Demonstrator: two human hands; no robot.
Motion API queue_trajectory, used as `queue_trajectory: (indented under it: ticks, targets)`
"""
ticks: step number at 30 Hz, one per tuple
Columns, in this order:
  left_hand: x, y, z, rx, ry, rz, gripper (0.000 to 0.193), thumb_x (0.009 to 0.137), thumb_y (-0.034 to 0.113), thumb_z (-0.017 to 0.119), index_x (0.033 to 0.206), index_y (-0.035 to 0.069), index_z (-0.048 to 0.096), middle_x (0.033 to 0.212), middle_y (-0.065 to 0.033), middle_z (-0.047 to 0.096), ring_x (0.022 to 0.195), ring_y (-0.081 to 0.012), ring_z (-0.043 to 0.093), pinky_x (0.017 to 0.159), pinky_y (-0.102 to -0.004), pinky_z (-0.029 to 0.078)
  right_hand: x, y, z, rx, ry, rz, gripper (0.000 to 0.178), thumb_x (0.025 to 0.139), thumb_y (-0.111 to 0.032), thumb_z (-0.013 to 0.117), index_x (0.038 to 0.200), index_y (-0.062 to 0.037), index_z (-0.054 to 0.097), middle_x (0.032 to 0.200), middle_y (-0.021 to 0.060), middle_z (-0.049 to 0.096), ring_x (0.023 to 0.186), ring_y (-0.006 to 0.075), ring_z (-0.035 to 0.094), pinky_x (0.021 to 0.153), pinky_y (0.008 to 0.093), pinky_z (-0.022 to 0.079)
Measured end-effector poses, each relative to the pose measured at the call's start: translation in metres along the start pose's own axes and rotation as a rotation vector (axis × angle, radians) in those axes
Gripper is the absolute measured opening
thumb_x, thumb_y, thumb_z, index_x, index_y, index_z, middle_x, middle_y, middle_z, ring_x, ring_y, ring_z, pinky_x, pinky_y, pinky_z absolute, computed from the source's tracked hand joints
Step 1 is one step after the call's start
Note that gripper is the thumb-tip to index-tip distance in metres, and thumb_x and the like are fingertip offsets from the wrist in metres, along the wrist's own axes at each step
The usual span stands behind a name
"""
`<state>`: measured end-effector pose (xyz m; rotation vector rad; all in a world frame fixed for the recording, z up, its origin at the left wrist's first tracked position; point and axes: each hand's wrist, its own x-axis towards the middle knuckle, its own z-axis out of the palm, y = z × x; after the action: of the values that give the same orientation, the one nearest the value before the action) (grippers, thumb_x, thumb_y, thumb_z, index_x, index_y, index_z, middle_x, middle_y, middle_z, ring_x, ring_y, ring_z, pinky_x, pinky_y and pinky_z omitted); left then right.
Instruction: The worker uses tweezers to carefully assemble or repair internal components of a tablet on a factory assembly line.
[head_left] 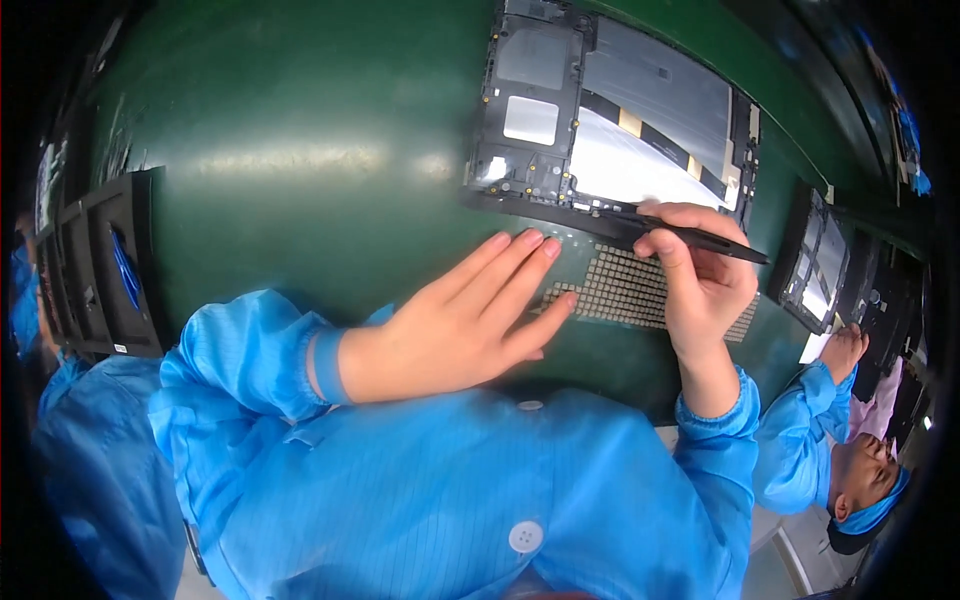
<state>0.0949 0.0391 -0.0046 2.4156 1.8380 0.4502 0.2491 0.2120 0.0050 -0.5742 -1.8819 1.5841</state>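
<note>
Over the near edge of the flat device (pixel 655 75): one pair of black tweezers (pixel 718 242), tips toward the person's left and slightly away, butt end out to the right; its long axis runs at a slight slant along that edge.
Right hand (pixel 700 295): closed round the tweezers, thumb and forefinger pinching; from where I stand I can't tell whether the tips touch the device.
Device: lies on the green tabletop (pixel 280 165), longer side left to right, dipping a little rightward; one black strip crosses it diagonally, bearing two tan patches.
Left hand (pixel 455 325): open, fingers spread and pointing up and rightward, fingertips just beside the device's near edge.
Sheet of small square pads (pixel 625 290): one, between device and person, long axis left to right; the pads are too small and many to count.
Farther right: one similar device (pixel 815 260), with one co-worker's hand (pixel 843 352) near its lower end.
Far left: one black tray (pixel 120 322) holding one slim blue thing (pixel 124 268).
</note>
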Motion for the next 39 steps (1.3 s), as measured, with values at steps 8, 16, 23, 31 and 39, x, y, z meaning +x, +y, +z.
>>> queue_trajectory:
  ticks: [8, 16, 23, 31, 39]
  targets:
    - [0.001, 0.0, 0.001, 0.019, 0.001, -0.003, 0.059, 0.073, 0.042, 0.063, 0.125, 0.015, 0.055, 0.129, -0.0235, 0.049, 0.119, -0.035, 0.05, 0.103, -0.0445, 0.038, 0.002, 0.004, -0.001, -0.027, 0.024, -0.035, 0.019, 0.085, 0.01, 0.058, 0.103, 0.0082, 0.055, 0.099, 0.02, 0.063, 0.077, 0.0193, 0.065, 0.069, 0.0281, 0.055]
    - [0.0, 0.001, 0.002, 0.009, -0.01, -0.02, 0.062, 0.072, 0.042, 0.063, 0.129, 0.018, 0.053, 0.132, -0.0224, 0.048, 0.12, -0.034, 0.05, 0.104, -0.044, 0.037, -0.005, 0.004, -0.008, -0.231, -0.024, -0.129, 0.021, 0.078, 0.009, 0.066, 0.098, 0.0045, 0.059, 0.099, 0.019, 0.064, 0.089, 0.0245, 0.064, 0.077, 0.0318, 0.053]
    - [0.001, 0.001, 0.002, -0.008, -0.035, -0.018, 0.065, 0.072, 0.042, 0.064, 0.131, 0.018, 0.051, 0.134, -0.0233, 0.046, 0.122, -0.0359, 0.048, 0.105, -0.0445, 0.036, -0.047, -0.001, 0.002, -0.049, -0.117, 0.218, 0.019, 0.077, 0.006, 0.069, 0.095, 0.0042, 0.061, 0.098, 0.0179, 0.065, 0.087, 0.0222, 0.065, 0.075, 0.0296, 0.054]
    - [0.001, 0.002, 0.002, 0.002, -0.043, -0.025, 0.066, 0.072, 0.042, 0.064, 0.132, 0.018, 0.051, 0.134, -0.024, 0.045, 0.123, -0.0371, 0.047, 0.104, -0.0451, 0.037, -0.046, -0.002, 0.007, 0.093, -0.029, 0.333, 0.021, 0.078, 0.007, 0.068, 0.098, 0.0042, 0.061, 0.097, 0.0158, 0.066, 0.085, 0.0184, 0.065, 0.074, 0.0276, 0.055]
    - [0.001, 0.002, 0.001, 0.006, -0.041, -0.025, 0.067, 0.071, 0.041, 0.065, 0.132, 0.018, 0.051, 0.134, -0.0237, 0.045, 0.123, -0.0369, 0.047, 0.104, -0.0449, 0.037, -0.044, -0.002, 0.004, 0.102, -0.044, 0.317, 0.02, 0.078, 0.005, 0.069, 0.096, 0.0036, 0.063, 0.097, 0.0156, 0.066, 0.084, 0.0186, 0.066, 0.071, 0.0267, 0.055]
